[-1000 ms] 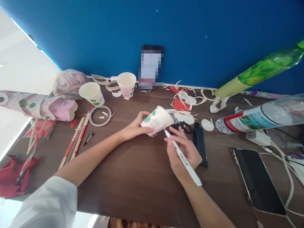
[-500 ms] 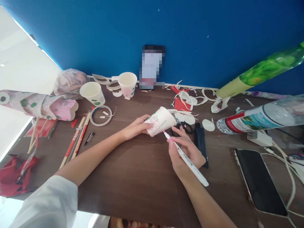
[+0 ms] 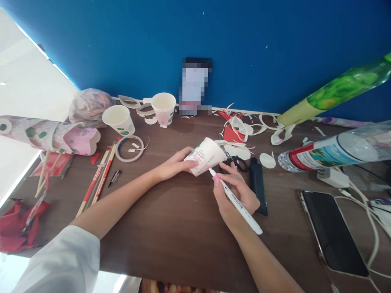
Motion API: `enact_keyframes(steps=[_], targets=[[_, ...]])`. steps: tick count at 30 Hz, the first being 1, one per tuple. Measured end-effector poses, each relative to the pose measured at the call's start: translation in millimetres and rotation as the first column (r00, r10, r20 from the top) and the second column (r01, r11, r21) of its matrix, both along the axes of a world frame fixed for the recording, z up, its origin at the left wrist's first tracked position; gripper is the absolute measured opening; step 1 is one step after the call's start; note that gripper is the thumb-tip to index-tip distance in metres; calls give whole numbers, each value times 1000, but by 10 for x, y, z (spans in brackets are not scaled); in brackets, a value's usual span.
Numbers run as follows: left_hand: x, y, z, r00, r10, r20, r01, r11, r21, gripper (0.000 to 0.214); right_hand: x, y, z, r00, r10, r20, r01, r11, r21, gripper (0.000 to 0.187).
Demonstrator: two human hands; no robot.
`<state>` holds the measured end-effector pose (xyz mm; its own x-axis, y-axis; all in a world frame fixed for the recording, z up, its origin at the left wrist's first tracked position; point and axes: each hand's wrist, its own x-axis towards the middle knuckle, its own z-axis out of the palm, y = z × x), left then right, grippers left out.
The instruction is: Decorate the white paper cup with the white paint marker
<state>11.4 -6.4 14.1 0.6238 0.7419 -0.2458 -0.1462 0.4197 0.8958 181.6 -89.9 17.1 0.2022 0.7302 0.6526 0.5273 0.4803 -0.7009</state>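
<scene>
In the middle of the head view, a white paper cup (image 3: 205,158) with pink and green print is tilted, its mouth toward the upper right. My left hand (image 3: 176,165) grips it near the base, thumb across its side. Between the fingers of my right hand (image 3: 235,191) is a white marker (image 3: 241,207) with a pink tip end. That tip is at the lower side of the cup, seemingly touching it. Behind my right fingers lie black-handled scissors (image 3: 240,162), partly covered, and a dark pouch (image 3: 258,185) is just to the right.
Two more paper cup spots, one cup (image 3: 119,121) and a stack (image 3: 164,109), stand at the back left. Chopsticks (image 3: 98,179) and a tape roll (image 3: 130,148) lie left. Paper scraps (image 3: 240,128), a bottle (image 3: 324,152) and a phone (image 3: 332,232) are right. A blue wall (image 3: 137,49) rises behind.
My right hand and the marker have shifted slightly left and up, the tip moving along the cup's side. The cup has turned a little in my left hand.
</scene>
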Motion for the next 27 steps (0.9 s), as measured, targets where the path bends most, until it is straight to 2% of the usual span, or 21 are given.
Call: enact_keyframes(steps=[19,27], targets=[[4,0,11,1000,-3,16,3,999,-44,40,-12,15,-20,999,5,-32,-5,1000,16,13],[13,6,38,999,4,53,1,996,-88,42,-5,22,-31,998,46,-33,-45,999,30,19]])
